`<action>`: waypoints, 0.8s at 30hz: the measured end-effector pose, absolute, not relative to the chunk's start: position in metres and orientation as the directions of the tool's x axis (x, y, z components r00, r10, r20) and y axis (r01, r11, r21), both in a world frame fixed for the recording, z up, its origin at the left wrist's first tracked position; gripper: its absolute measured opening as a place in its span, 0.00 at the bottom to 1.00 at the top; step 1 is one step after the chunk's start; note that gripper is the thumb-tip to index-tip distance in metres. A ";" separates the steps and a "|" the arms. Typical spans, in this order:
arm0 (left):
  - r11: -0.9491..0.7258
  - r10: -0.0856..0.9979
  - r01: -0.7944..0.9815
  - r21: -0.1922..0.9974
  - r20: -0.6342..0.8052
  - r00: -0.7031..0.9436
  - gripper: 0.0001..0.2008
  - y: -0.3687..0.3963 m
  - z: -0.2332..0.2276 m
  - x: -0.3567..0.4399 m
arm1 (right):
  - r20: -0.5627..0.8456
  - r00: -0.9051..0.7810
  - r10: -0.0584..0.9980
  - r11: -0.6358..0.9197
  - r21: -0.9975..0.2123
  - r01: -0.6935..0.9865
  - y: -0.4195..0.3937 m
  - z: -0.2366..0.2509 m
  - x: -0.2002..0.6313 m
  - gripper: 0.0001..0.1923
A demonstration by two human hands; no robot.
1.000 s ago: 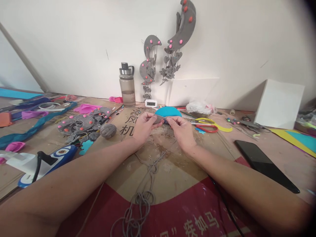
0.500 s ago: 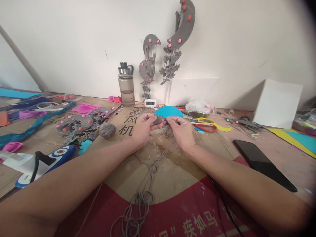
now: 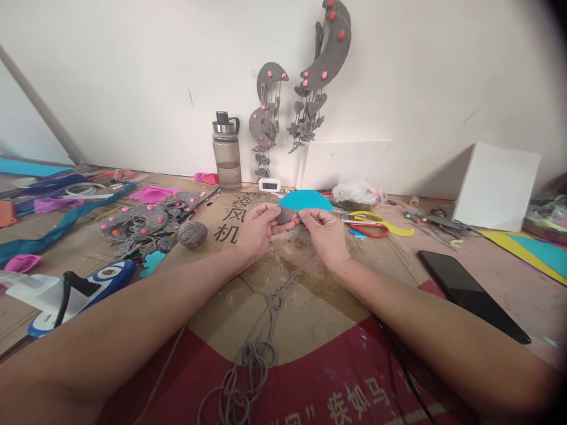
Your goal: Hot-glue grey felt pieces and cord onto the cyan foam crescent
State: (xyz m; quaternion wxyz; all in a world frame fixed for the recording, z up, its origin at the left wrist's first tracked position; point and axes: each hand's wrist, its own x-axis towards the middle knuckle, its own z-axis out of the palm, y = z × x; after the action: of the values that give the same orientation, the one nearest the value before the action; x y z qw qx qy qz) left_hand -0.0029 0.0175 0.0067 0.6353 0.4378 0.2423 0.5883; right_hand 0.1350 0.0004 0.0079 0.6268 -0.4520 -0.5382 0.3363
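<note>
Both my hands meet over the middle of the cardboard-covered table. My left hand (image 3: 257,229) pinches a small grey felt piece (image 3: 286,214) between thumb and fingers. My right hand (image 3: 325,235) pinches the same piece from the right side. Grey yarn (image 3: 261,330) trails from under the hands toward me and piles in loops near the front edge. A blue foam half-disc (image 3: 305,200) lies just behind my fingers.
A grey yarn ball (image 3: 192,234) and grey felt pieces with pink dots (image 3: 142,221) lie at left, a glue gun (image 3: 84,289) nearer. Water bottle (image 3: 227,152) and small clock (image 3: 269,185) stand at the wall. Scissors (image 3: 367,227) and a black phone (image 3: 472,295) lie at right.
My fingers have drawn slightly closer together on the grey piece. The view shifted a little; nothing else moved.
</note>
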 end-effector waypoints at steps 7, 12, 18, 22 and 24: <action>-0.050 0.942 -0.560 0.827 0.226 0.249 0.05 0.024 0.002 -0.006 | 0.373 0.160 0.914 0.370 -0.928 0.051 0.003 0.003 0.138 0.10; 0.049 0.931 -0.578 0.815 0.173 0.322 0.03 0.030 0.000 -0.009 | 0.368 0.160 0.916 0.368 -0.929 0.030 0.003 0.004 0.138 0.11; 0.156 0.924 -0.544 0.824 0.073 0.375 0.08 0.034 0.000 -0.011 | 0.352 0.137 0.926 0.354 -0.935 0.007 0.002 0.005 0.138 0.11; 0.193 0.920 -0.529 0.826 0.035 0.390 0.08 0.035 0.000 -0.012 | 0.308 0.129 0.943 0.314 -0.949 -0.029 0.003 0.002 0.138 0.11; 0.183 0.924 -0.537 0.823 0.043 0.381 0.07 0.034 0.001 -0.011 | 0.298 0.150 0.943 0.307 -0.951 -0.044 0.005 0.001 0.138 0.10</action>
State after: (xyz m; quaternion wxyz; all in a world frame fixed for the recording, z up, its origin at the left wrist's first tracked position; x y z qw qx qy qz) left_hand -0.0114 0.0337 0.0006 0.7297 0.3973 0.2431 0.5005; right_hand 0.1381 0.0053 0.0007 0.6213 -0.4346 -0.5173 0.3969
